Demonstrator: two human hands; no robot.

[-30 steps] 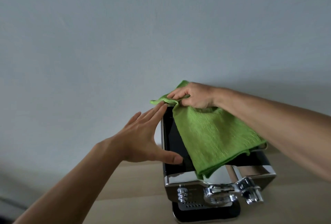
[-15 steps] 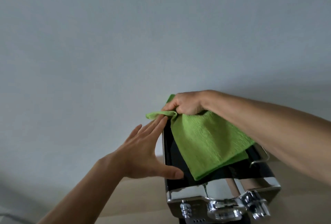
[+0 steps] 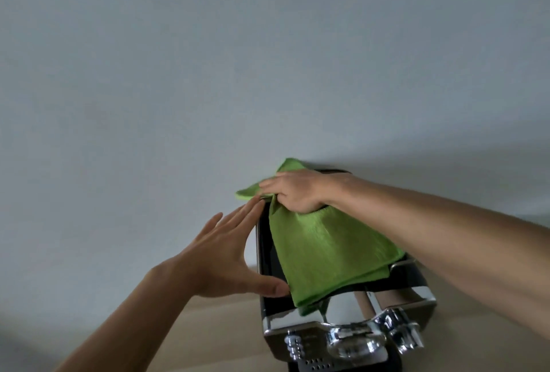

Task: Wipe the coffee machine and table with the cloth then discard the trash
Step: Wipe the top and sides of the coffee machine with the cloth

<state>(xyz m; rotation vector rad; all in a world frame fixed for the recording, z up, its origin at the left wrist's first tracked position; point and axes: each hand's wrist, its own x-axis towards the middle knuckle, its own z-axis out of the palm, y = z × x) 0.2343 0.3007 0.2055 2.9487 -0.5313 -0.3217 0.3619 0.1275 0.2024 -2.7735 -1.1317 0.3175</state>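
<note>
Nearest the camera, the chrome front of the coffee machine (image 3: 348, 339) is seen at the lower edge, with knobs and a spout partly cut off by the frame. The machine stands on a pale wooden bench (image 3: 220, 333). The left hand (image 3: 221, 258) is laid flat and open against the machine's left side, fingers extended toward the rear and the thumb resting on the dark top panel just beside the cloth's front edge. The green cloth (image 3: 324, 255) is spread over the top of the machine, its folded front corner hanging slightly over the chrome edge. At the far end, the right hand (image 3: 293, 190) is closed on the bunched rear part of the cloth. A plain grey wall (image 3: 238, 59) is seen behind.
</note>
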